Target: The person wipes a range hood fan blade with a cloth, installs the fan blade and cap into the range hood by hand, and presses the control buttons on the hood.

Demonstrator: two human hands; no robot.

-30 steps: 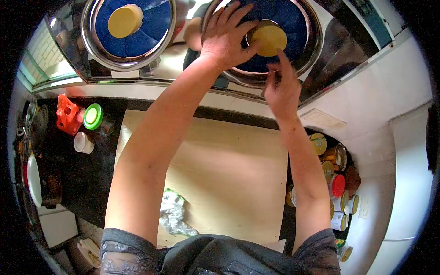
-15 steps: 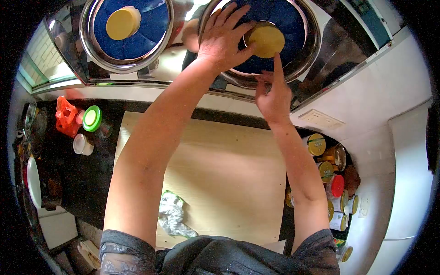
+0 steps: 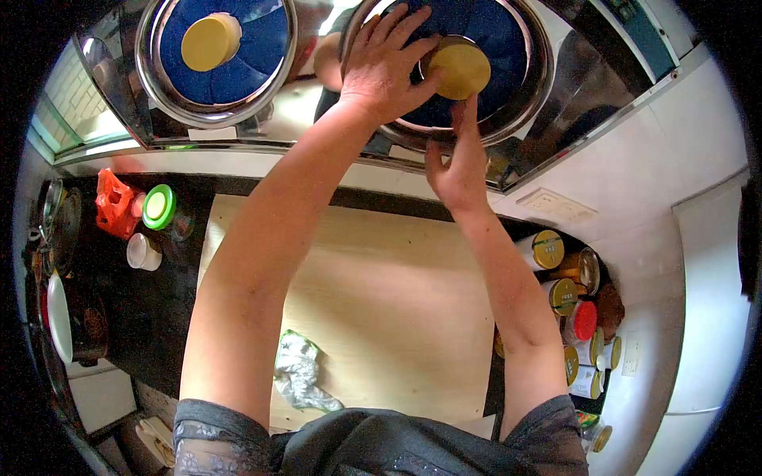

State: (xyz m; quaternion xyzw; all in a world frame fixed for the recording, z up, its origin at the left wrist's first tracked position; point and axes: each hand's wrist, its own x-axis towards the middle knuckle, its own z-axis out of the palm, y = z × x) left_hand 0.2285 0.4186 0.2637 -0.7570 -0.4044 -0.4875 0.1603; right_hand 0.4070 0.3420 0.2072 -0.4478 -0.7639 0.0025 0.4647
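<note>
Above me, two round metal rings with dark blue inner faces sit in the shiny panel of what looks like a range hood. At the middle of the right ring is a round yellow cap. My left hand lies with its fingers spread over the blue face, its thumb by the cap's left edge. Below the cap, my right hand reaches up with a finger at its lower rim, thumb apart. A similar yellow cap stands in the left ring.
Beneath lies a pale board with a crumpled cloth on it. Several lidded jars crowd the right side. A red plastic bag, a green-rimmed lid and a white cup are at left.
My right hand has shifted slightly left, its finger moving along the cap's lower rim. My left hand has stayed nearly in place.
</note>
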